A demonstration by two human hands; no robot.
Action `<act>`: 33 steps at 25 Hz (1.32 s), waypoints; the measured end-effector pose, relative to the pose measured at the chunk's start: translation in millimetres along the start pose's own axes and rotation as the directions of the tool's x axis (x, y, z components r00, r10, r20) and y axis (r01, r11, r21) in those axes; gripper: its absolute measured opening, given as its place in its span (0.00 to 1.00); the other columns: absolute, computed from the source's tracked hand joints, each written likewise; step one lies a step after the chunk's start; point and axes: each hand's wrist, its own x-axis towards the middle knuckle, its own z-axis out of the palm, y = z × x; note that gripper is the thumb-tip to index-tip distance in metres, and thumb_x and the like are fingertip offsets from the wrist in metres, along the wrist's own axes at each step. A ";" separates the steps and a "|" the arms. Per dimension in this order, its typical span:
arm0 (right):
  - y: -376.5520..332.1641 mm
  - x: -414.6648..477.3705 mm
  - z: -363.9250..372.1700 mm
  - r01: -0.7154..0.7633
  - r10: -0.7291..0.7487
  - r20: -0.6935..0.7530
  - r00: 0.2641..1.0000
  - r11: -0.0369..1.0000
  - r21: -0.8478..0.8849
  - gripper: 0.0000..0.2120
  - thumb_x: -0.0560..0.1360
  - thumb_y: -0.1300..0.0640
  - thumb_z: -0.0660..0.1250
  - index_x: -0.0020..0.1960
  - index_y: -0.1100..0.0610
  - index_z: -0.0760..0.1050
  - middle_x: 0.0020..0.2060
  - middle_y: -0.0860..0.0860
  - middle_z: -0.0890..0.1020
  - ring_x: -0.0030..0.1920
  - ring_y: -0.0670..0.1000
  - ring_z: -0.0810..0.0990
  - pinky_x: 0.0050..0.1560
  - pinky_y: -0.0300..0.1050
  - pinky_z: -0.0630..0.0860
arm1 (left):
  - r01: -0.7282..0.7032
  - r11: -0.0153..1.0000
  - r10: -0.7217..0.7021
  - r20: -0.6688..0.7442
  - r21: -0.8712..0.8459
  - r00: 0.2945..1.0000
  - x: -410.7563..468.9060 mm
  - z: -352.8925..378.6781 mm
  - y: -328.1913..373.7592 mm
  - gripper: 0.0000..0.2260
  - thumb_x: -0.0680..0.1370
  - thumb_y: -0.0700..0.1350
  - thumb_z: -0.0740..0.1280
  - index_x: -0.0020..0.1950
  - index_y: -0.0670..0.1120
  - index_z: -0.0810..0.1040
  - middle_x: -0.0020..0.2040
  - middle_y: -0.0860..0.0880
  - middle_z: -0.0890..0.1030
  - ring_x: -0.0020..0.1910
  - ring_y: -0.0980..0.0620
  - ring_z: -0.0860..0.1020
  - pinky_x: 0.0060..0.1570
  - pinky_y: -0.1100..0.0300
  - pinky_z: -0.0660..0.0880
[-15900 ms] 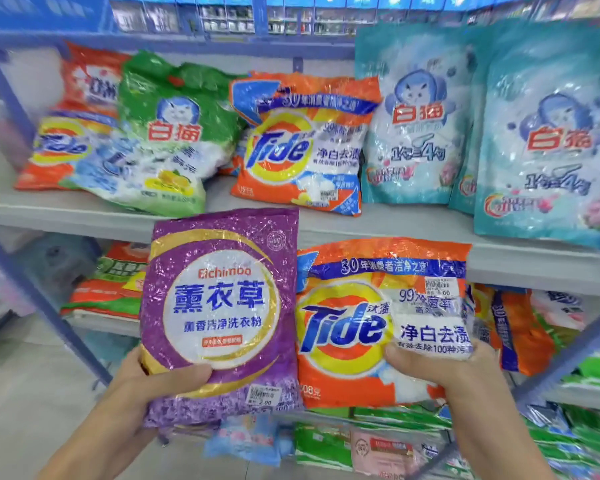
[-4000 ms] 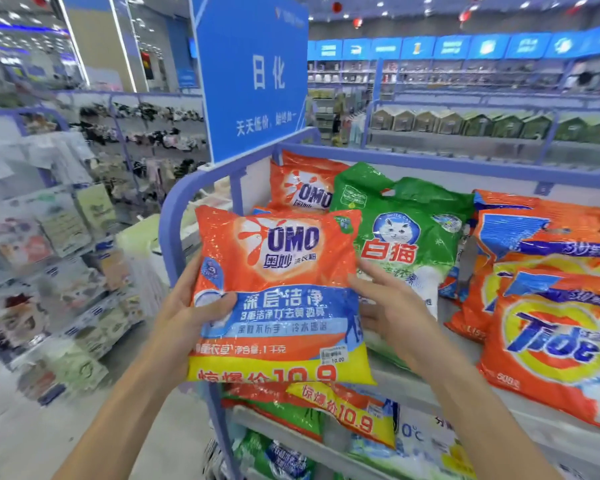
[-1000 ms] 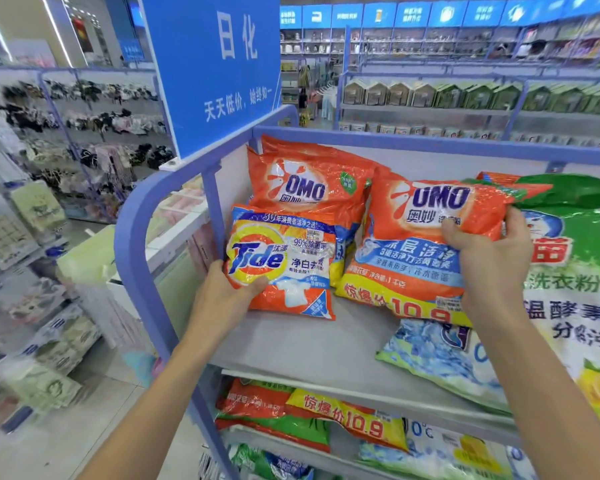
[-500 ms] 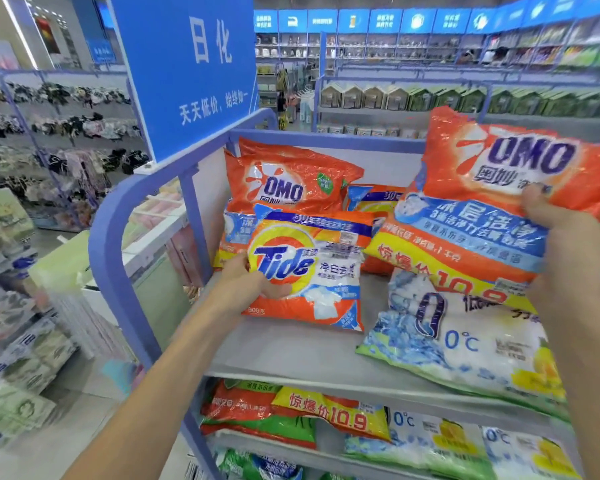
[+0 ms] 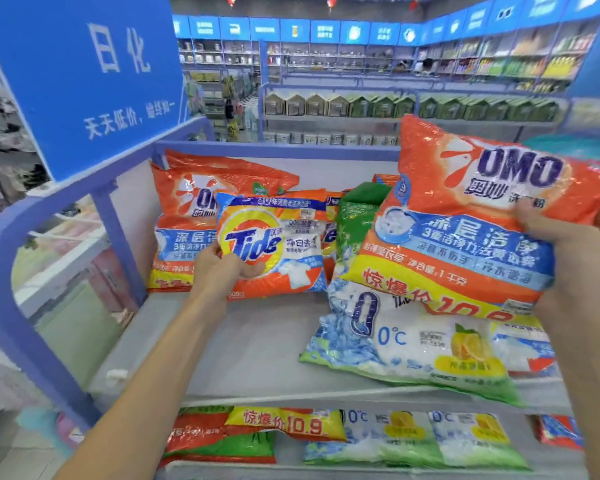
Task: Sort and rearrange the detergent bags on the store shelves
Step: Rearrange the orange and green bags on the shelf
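Person sorting detergent bags on a store's upper shelf (image 5: pixel 257 344).

Head view: the left hand (image 5: pixel 219 268) is gripping the lower left corner of a Tide bag (image 5: pixel 274 244), which is standing near the shelf's back left corner in front of a second OMO bag (image 5: pixel 181 216). The right hand (image 5: pixel 575 261) is clutching the right edge of a large OMO bag (image 5: pixel 465 216), holding it over a lemon-print bag (image 5: pixel 413 348) that is lying by the shelf's front right edge. A blue sign (image 5: pixel 84 74) is standing above the left end.
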 end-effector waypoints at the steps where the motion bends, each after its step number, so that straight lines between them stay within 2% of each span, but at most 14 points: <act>1: -3.4 -1.2 -4.4 -0.007 0.007 0.000 1.000 1.000 0.008 0.16 0.71 0.66 0.75 0.51 0.46 0.80 0.49 0.46 0.88 0.56 0.57 0.86 0.55 0.64 0.82 | -0.012 1.000 0.012 0.004 -0.011 1.000 3.4 3.8 2.1 0.21 0.64 0.29 0.77 0.51 0.48 0.80 0.46 0.51 0.87 0.49 0.48 0.85 0.52 0.52 0.81; 3: -5.1 -3.4 -10.4 -0.006 0.006 0.007 1.000 1.000 0.001 0.16 0.72 0.66 0.74 0.51 0.46 0.79 0.48 0.45 0.88 0.55 0.56 0.86 0.54 0.63 0.83 | 0.001 1.000 0.000 0.060 -0.013 0.998 11.9 16.9 6.4 0.22 0.65 0.29 0.77 0.53 0.47 0.80 0.47 0.50 0.88 0.50 0.47 0.85 0.54 0.49 0.81; 6: -3.1 -6.0 -7.4 -0.023 0.023 0.023 0.999 1.000 -0.010 0.15 0.72 0.66 0.74 0.54 0.51 0.79 0.50 0.49 0.88 0.54 0.58 0.86 0.53 0.62 0.83 | 0.017 0.995 -0.029 0.124 0.098 0.992 23.2 34.3 2.6 0.21 0.65 0.32 0.79 0.56 0.44 0.82 0.49 0.48 0.87 0.51 0.46 0.85 0.58 0.47 0.80; 9: 0.0 -5.9 1.3 -0.028 0.029 0.026 0.999 0.999 -0.041 0.16 0.71 0.67 0.75 0.55 0.53 0.80 0.48 0.49 0.88 0.53 0.58 0.86 0.53 0.60 0.84 | -0.006 0.963 -0.053 0.211 0.269 0.976 24.5 39.4 -10.7 0.16 0.66 0.35 0.80 0.51 0.44 0.83 0.43 0.52 0.86 0.44 0.52 0.84 0.45 0.59 0.79; 12: 1.1 -6.3 14.2 -0.032 0.036 0.068 0.997 0.998 -0.061 0.15 0.70 0.66 0.76 0.48 0.48 0.80 0.46 0.47 0.88 0.51 0.55 0.87 0.53 0.61 0.84 | 0.019 0.943 -0.108 0.253 0.332 0.962 15.0 42.9 -24.5 0.11 0.66 0.37 0.81 0.42 0.44 0.81 0.40 0.51 0.84 0.40 0.51 0.82 0.39 0.61 0.75; 16: 4.0 -13.8 32.1 -0.018 0.031 0.122 0.992 0.995 -0.102 0.16 0.69 0.63 0.77 0.48 0.44 0.80 0.49 0.47 0.88 0.49 0.54 0.88 0.52 0.63 0.84 | -0.049 0.967 -0.003 0.207 0.248 0.978 -5.9 44.3 -27.1 0.14 0.68 0.38 0.81 0.46 0.48 0.80 0.46 0.52 0.85 0.50 0.50 0.84 0.49 0.57 0.79; 18: 4.5 -21.4 42.5 -0.025 0.042 0.148 0.988 0.993 -0.114 0.17 0.70 0.63 0.77 0.48 0.43 0.80 0.50 0.47 0.88 0.49 0.54 0.88 0.52 0.63 0.84 | -0.084 0.962 0.032 0.197 0.260 0.980 -9.6 29.3 -30.7 0.17 0.64 0.45 0.84 0.47 0.49 0.82 0.48 0.52 0.87 0.50 0.51 0.85 0.55 0.52 0.80; 20: 6.6 -32.1 55.3 -0.049 0.066 0.185 0.981 0.994 -0.095 0.18 0.70 0.65 0.76 0.52 0.45 0.81 0.51 0.47 0.88 0.50 0.55 0.88 0.51 0.62 0.84 | -0.095 0.952 0.049 0.159 0.293 0.986 -9.1 1.1 -28.4 0.20 0.60 0.55 0.81 0.46 0.47 0.84 0.45 0.51 0.88 0.48 0.50 0.86 0.56 0.47 0.81; 23: 18.3 -50.1 83.7 -0.136 0.137 0.239 0.961 0.991 -0.021 0.21 0.70 0.68 0.75 0.61 0.55 0.79 0.51 0.50 0.88 0.50 0.55 0.88 0.50 0.58 0.85 | -0.095 0.982 0.090 0.041 0.163 0.995 -10.0 -48.4 -7.0 0.21 0.74 0.63 0.69 0.52 0.46 0.84 0.47 0.50 0.87 0.48 0.50 0.85 0.58 0.47 0.80; 24: 24.2 -57.4 97.8 -0.170 0.164 0.265 0.950 0.985 0.001 0.21 0.70 0.69 0.75 0.61 0.56 0.79 0.50 0.51 0.88 0.50 0.56 0.87 0.49 0.57 0.85 | -0.049 0.997 0.044 0.073 0.067 0.996 -14.6 -62.4 4.4 0.22 0.79 0.63 0.64 0.55 0.46 0.83 0.48 0.49 0.87 0.49 0.49 0.85 0.57 0.49 0.80; 26: 39.1 -74.4 133.2 -0.238 0.211 0.344 0.915 0.970 0.039 0.19 0.70 0.71 0.74 0.57 0.55 0.79 0.49 0.52 0.88 0.50 0.58 0.87 0.50 0.58 0.85 | 0.043 0.997 -0.028 0.237 -0.059 0.971 -25.5 -86.0 25.5 0.26 0.77 0.67 0.59 0.58 0.48 0.82 0.50 0.48 0.87 0.48 0.47 0.85 0.54 0.49 0.78; 28: 55.3 -93.3 171.9 -0.296 0.242 0.403 0.882 0.952 0.075 0.19 0.70 0.71 0.75 0.56 0.55 0.80 0.50 0.54 0.88 0.51 0.59 0.87 0.50 0.59 0.85 | -0.022 1.000 0.023 0.301 -0.007 0.954 -32.9 -99.1 42.0 0.25 0.70 0.67 0.69 0.55 0.50 0.83 0.49 0.49 0.88 0.47 0.47 0.86 0.53 0.49 0.79; 30: 69.9 -108.6 207.1 -0.333 0.253 0.438 0.863 0.936 0.115 0.21 0.70 0.71 0.75 0.60 0.57 0.79 0.51 0.54 0.88 0.50 0.58 0.87 0.49 0.56 0.85 | -0.155 0.986 0.142 0.179 0.061 0.974 -27.9 -104.8 47.3 0.21 0.66 0.56 0.79 0.55 0.50 0.82 0.51 0.49 0.87 0.48 0.47 0.86 0.54 0.48 0.81; 33: 88.0 -110.1 242.9 -0.336 0.268 0.550 0.791 0.941 0.024 0.25 0.73 0.62 0.77 0.67 0.55 0.72 0.56 0.47 0.86 0.53 0.48 0.86 0.54 0.49 0.82 | -0.251 0.963 0.264 -0.187 0.095 0.946 0.1 -115.7 33.7 0.18 0.69 0.47 0.80 0.55 0.53 0.78 0.51 0.52 0.86 0.50 0.48 0.85 0.56 0.44 0.81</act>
